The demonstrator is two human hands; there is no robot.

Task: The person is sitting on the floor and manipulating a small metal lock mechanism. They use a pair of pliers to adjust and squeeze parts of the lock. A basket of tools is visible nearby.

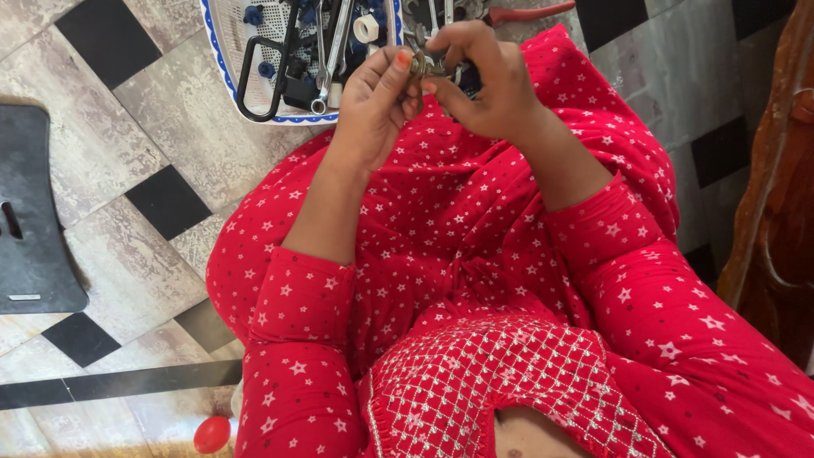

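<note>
here, from the head view, the left hand (373, 102) and right hand (483, 80) meet above the lap in red starred cloth, both pinching a small metal part (421, 65) between fingertips. just beyond them on the tiled floor (161, 127) sits a white tray (227, 51) of spanners and fittings. a dark stool (34, 220) stands well apart, on the left.

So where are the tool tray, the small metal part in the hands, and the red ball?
Tray (222, 42): head view, on its bare white mesh at the left.
Metal part (421, 64): head view, on the bit showing between the fingertips of both hands.
Red ball (211, 434): head view, on its middle.
</note>
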